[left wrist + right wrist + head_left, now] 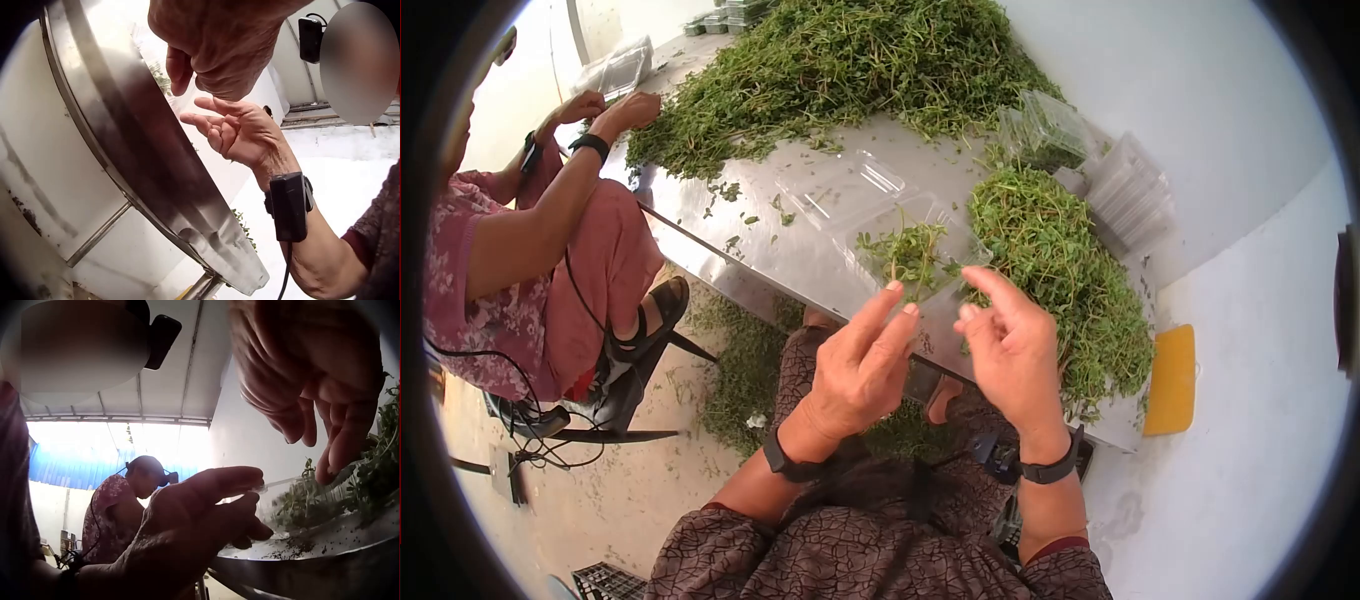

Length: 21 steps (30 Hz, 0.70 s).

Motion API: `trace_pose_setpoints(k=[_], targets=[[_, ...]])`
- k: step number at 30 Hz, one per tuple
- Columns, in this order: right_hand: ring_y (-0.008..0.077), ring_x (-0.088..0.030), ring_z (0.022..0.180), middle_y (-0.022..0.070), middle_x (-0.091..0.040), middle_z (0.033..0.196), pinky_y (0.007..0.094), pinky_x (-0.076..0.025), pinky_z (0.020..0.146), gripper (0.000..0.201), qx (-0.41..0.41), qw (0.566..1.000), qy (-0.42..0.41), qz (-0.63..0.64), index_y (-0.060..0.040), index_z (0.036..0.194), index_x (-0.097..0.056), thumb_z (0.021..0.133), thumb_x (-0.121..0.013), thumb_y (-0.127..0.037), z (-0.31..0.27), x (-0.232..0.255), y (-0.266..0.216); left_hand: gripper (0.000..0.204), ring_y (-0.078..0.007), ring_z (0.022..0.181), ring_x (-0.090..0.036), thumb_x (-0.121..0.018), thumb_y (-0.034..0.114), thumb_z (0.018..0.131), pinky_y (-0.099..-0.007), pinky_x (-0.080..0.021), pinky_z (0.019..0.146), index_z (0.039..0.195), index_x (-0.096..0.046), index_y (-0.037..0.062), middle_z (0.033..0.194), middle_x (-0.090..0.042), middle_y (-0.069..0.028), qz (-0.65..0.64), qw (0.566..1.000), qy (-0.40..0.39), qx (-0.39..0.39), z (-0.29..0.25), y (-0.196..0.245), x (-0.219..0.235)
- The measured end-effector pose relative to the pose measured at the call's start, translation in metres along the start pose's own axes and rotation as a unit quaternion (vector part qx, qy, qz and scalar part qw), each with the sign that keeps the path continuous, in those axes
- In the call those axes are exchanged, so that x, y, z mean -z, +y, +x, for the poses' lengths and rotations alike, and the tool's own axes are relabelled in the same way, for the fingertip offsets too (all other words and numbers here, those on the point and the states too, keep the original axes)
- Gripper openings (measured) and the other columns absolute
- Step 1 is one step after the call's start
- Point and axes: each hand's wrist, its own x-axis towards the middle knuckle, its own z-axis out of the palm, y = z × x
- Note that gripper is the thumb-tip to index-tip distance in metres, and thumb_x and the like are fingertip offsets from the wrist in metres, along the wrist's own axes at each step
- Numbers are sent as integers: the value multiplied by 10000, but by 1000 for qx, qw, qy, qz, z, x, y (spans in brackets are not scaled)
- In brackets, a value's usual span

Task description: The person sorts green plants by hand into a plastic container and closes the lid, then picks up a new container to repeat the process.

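Note:
A clear plastic clamshell box lies open on the steel table, its lid side folded away from me. Leafy green sprigs sit in its near half. My left hand is at the box's near edge; in the right wrist view the left thumb and index finger pinch its clear rim. My right hand hovers by the near right corner, index finger stretched forward, thumb apart from it, other fingers loosely bent. The left wrist view shows that right hand holding nothing.
A heap of greens lies right of the box, and a larger pile covers the table's far side. Stacked clear boxes stand by the wall. Another person sits at the left, hands at the pile. A yellow board stands beyond the table's right edge.

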Motion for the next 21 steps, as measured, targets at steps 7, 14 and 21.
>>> trace_pose_setpoints(k=[7,14,21], targets=[[316,-691,788,210,-604,1225,366,-559,673,346,129,983,-14,-128,-18,1131,-628,787,-647,19,-10,-15,9,476,-231,785,-678,-644,-116,741,-300,-569,625,1200,-577,-10,1270,-553,-222,24,998,-44,42,6,-9,16],[305,-691,792,177,-599,1232,358,-558,654,383,169,980,3,-106,-12,1116,-623,741,-653,62,-9,-23,25,498,-283,865,-676,-728,-35,668,-336,-555,713,1146,-601,15,1181,-611,-159,70,995,-76,-3,10,-15,23],[293,-696,880,179,-599,1240,369,-561,706,395,223,971,35,-74,-15,1103,-633,722,-647,88,-9,-25,41,346,-260,893,-604,-675,105,731,-372,-416,781,1070,-680,38,1153,-651,-111,116,986,-114,-29,32,-5,47]])
